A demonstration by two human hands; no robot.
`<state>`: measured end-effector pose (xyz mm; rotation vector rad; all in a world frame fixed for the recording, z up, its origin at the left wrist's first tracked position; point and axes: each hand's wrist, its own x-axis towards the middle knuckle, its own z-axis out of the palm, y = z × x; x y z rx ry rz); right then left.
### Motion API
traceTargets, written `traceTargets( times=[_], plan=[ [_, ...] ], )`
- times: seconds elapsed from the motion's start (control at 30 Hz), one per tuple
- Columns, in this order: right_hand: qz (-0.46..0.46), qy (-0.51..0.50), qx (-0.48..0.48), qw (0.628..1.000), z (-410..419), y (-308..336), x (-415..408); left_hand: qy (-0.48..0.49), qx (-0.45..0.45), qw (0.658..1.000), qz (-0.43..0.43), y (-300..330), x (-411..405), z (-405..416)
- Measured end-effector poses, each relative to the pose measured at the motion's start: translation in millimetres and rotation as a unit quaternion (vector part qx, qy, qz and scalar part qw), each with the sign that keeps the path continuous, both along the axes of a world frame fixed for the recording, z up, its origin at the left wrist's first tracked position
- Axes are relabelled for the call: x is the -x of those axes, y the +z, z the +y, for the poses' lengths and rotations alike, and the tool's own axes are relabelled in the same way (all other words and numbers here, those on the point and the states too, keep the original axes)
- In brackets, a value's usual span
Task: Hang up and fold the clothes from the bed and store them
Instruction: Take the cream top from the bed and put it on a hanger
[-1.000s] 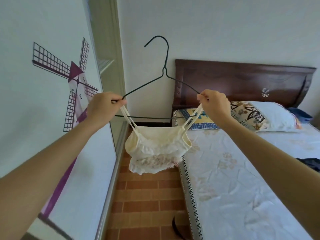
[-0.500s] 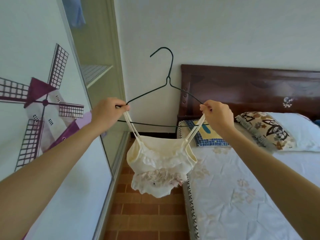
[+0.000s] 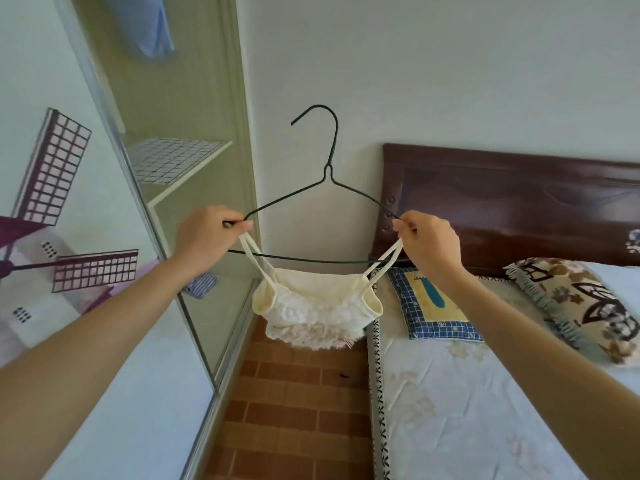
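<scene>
A dark wire hanger (image 3: pixel 329 174) is held upright in front of me, hook pointing left. A small cream camisole top (image 3: pixel 317 306) with a frilly hem hangs from it by its two thin straps. My left hand (image 3: pixel 207 237) grips the hanger's left end together with the left strap. My right hand (image 3: pixel 427 240) pinches the right end and the right strap. The top dangles over the gap between the wardrobe (image 3: pixel 173 109) and the bed (image 3: pixel 485 393).
The open wardrobe on the left has a wire shelf (image 3: pixel 173 161), a blue garment (image 3: pixel 145 26) hanging above, and a sliding door with a windmill picture (image 3: pixel 52 202). Pillows (image 3: pixel 571 306) lie under a dark wooden headboard (image 3: pixel 519 209). Brick-patterned floor (image 3: pixel 298 393) runs between them.
My view has tilted up and turned left toward the wardrobe, showing the shelf and blue garment. The hanger with the top has stayed held at both ends, lifted slightly.
</scene>
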<state>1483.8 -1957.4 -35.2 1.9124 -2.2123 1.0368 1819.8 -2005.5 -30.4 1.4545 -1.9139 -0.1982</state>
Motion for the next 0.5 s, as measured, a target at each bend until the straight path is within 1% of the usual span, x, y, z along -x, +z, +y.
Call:
traceTargets(
  times=[0.2, 0.33, 0.5],
  plan=[
    [0.005, 0.002, -0.012, 1.0, -89, -9, 5, 0.008, -0.009, 1.0, -0.014, -1, 6, -84],
    [0.007, 0.009, 0.006, 1.0, -168, 2, 0, 0.013, 0.008, 1.0, -0.008, 7, 0, -162],
    [0.025, 0.002, 0.011, 1.0, -251, 20, -10, 0.031, 0.003, 1.0, 0.003, 18, -9, -249]
  ],
)
